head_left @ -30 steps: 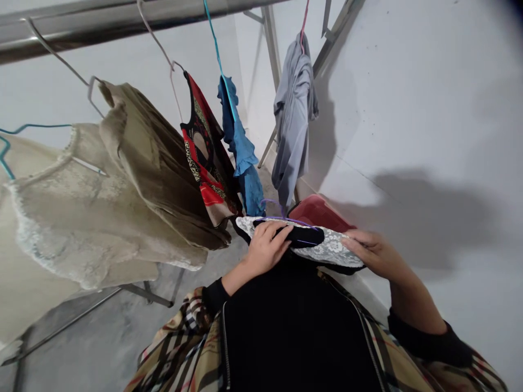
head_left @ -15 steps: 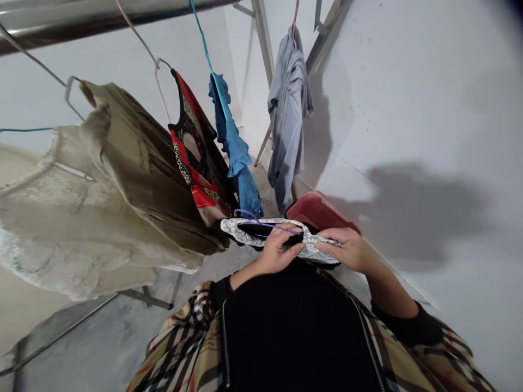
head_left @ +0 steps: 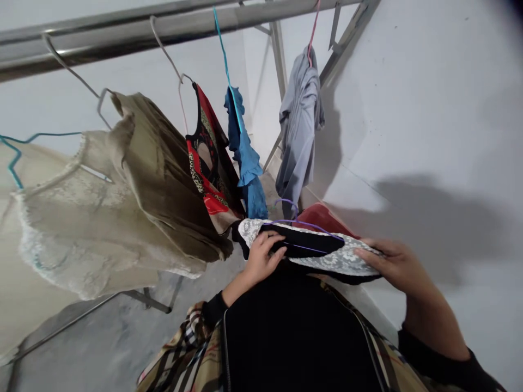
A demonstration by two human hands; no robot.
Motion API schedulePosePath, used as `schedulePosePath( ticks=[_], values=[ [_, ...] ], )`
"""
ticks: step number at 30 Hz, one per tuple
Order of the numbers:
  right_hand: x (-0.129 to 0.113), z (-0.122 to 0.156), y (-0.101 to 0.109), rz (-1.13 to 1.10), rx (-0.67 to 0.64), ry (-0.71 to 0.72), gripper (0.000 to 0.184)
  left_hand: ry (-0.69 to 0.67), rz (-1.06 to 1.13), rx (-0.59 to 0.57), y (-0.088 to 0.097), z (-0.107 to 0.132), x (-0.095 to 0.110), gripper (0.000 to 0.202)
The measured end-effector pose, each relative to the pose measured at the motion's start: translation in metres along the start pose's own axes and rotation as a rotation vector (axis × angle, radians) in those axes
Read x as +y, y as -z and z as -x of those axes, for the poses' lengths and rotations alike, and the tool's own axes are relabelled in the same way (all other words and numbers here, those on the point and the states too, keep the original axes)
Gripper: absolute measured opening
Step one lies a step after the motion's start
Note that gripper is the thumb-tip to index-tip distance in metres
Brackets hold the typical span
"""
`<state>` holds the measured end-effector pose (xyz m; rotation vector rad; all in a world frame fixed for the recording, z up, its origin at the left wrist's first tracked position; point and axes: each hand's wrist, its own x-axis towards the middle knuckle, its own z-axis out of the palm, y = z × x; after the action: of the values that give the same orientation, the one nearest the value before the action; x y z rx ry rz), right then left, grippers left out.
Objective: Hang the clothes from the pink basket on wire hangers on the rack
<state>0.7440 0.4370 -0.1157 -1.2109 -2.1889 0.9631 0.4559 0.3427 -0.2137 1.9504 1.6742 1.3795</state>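
Note:
In front of my chest I hold a black garment with a white lace collar (head_left: 343, 260), threaded on a thin purple hanger (head_left: 304, 223). My left hand (head_left: 261, 258) grips the collar's left end, fingers curled over the black fabric. My right hand (head_left: 394, 264) pinches the lace at the right end. The garment's black body hangs down against me.
A steel rail (head_left: 163, 27) overhead carries a beige lace top (head_left: 69, 218), an olive-brown garment (head_left: 163, 169), a red and black patterned top (head_left: 208, 169), a blue piece (head_left: 245, 163) and a grey garment (head_left: 300, 125). A red tub (head_left: 327, 218) sits below by the white wall (head_left: 429, 109).
Both hands have spread apart, stretching the lace collar wider on the purple hanger; my right hand moved right. The view tilted up slightly.

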Motion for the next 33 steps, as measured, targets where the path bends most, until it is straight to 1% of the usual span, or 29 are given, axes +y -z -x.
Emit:
schedulePosePath(
  ticks=[2, 3, 5, 8, 11, 13, 17, 20, 22, 26, 27, 28, 30, 33],
  values=[
    [0.008, 0.002, 0.011, 0.054, 0.072, -0.018, 0.027, -0.036, 0.125, -0.062, 0.004, 0.012, -0.005, 0.023],
    [0.011, 0.003, 0.015, 0.078, 0.120, -0.033, 0.027, -0.025, 0.161, -0.088, 0.006, 0.019, -0.007, 0.023],
    [0.014, 0.002, 0.022, 0.114, 0.233, -0.089, 0.027, 0.055, 0.190, -0.084, 0.008, 0.033, -0.011, 0.023],
    [0.009, -0.001, 0.028, 0.109, 0.397, -0.142, 0.028, 0.227, 0.205, 0.023, 0.011, 0.053, -0.017, 0.026],
    [-0.006, -0.010, 0.026, 0.066, 0.451, -0.111, 0.027, 0.360, 0.203, 0.124, 0.014, 0.066, -0.021, 0.028],
    [-0.016, -0.021, 0.021, 0.043, 0.458, -0.078, 0.025, 0.391, 0.202, 0.146, 0.015, 0.071, -0.022, 0.026],
    [-0.027, -0.054, 0.011, -0.035, 0.478, 0.032, 0.024, 0.374, 0.192, 0.131, 0.017, 0.075, -0.019, 0.026],
    [-0.033, -0.080, 0.002, -0.089, 0.462, 0.075, 0.026, 0.366, 0.178, 0.133, 0.018, 0.076, -0.017, 0.027],
    [-0.039, -0.094, -0.007, -0.074, 0.381, 0.104, 0.028, 0.370, 0.176, 0.136, 0.018, 0.076, -0.016, 0.028],
    [-0.047, -0.106, -0.027, -0.051, 0.083, 0.161, 0.031, 0.403, 0.187, 0.137, 0.018, 0.080, -0.018, 0.032],
    [-0.046, -0.107, -0.030, -0.071, 0.041, 0.157, 0.032, 0.412, 0.189, 0.136, 0.018, 0.082, -0.019, 0.033],
    [-0.044, -0.108, -0.031, -0.103, 0.027, 0.141, 0.033, 0.419, 0.190, 0.134, 0.018, 0.083, -0.020, 0.034],
    [-0.038, -0.111, -0.029, -0.177, 0.068, 0.073, 0.034, 0.430, 0.183, 0.132, 0.018, 0.086, -0.022, 0.035],
    [-0.030, -0.116, -0.020, -0.239, 0.194, -0.011, 0.036, 0.447, 0.178, 0.135, 0.019, 0.088, -0.024, 0.033]
  ],
)
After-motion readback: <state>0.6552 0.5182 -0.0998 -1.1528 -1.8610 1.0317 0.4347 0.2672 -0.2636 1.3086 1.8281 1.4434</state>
